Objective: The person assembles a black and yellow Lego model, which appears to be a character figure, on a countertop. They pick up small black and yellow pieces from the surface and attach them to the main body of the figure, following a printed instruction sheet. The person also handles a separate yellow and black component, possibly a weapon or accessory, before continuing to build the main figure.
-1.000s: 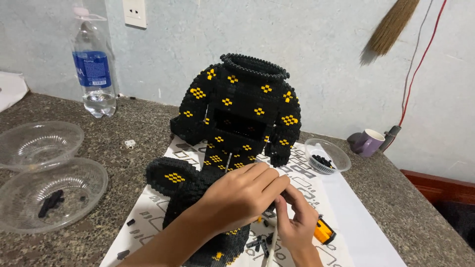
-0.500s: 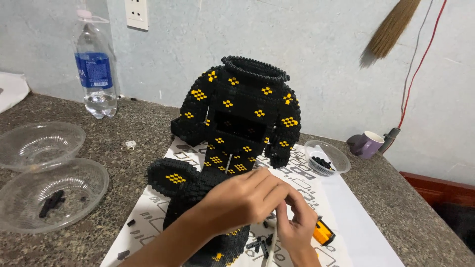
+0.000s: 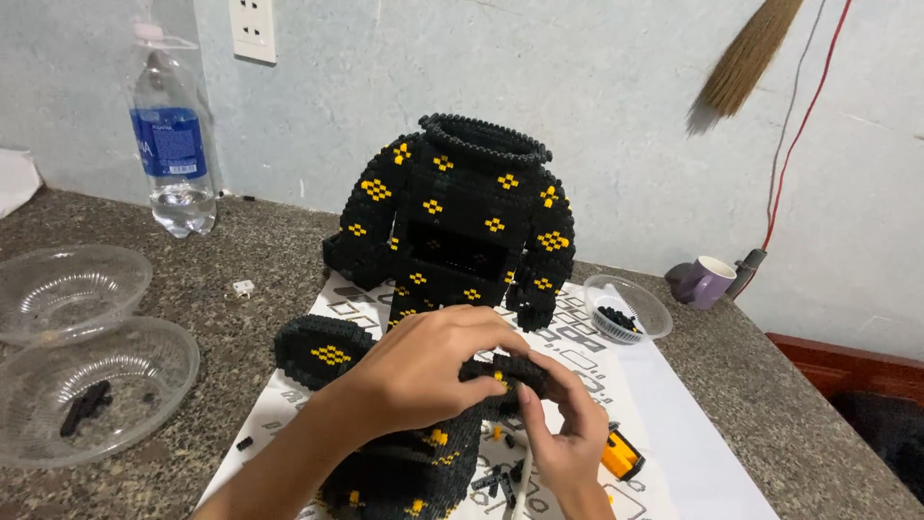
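Observation:
A tall black brick model with yellow diamond marks, shaped like a headless torso with two arms, stands on a printed instruction sheet. In front of it lies a lower black brick section with the same marks. My left hand curls over the top of this section and grips it. My right hand pinches the section's black edge from the right, fingers closed on it. A small orange tool lies beside my right hand.
Two clear plastic bowls sit at the left, the nearer with a few black pieces. A small bowl of black pieces, a purple mug, a water bottle and a broom stand along the wall.
Both hands have stayed on the lower brick section; my right fingers have shifted slightly up against its edge. The tall model has not moved.

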